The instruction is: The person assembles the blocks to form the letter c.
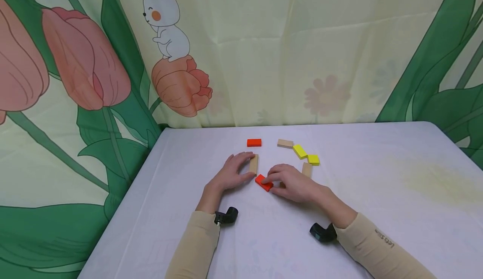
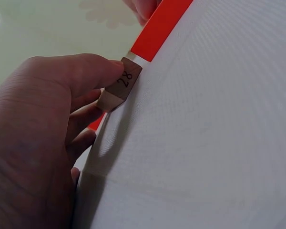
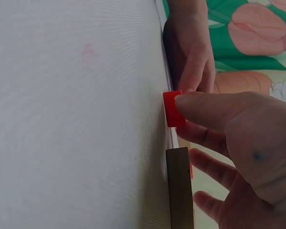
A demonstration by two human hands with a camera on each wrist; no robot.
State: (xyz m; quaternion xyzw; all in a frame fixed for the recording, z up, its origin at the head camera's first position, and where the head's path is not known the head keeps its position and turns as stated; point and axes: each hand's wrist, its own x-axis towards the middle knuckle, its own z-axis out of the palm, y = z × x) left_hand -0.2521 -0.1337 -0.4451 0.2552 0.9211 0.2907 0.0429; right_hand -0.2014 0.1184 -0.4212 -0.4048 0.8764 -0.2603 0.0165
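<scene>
On the white table, my left hand [image 1: 235,172] grips a plain wooden block [image 1: 254,165] between thumb and fingers, near its two ends. In the left wrist view the thumb presses the end of that block [image 2: 126,80], which has "28" written on it. My right hand [image 1: 292,183] pinches a red block [image 1: 263,183] between thumb and index finger, close to the near end of the wooden block. Another wooden block [image 3: 180,186] lies beside the right hand's lower fingers in the right wrist view; the hand mostly hides it in the head view.
Farther back lie a red block [image 1: 254,142] and a wooden block [image 1: 285,143]. Two yellow blocks [image 1: 299,151] and a wooden block [image 1: 307,169] curve round the right side. A patterned cloth [image 1: 260,61] hangs behind the table [image 1: 377,178].
</scene>
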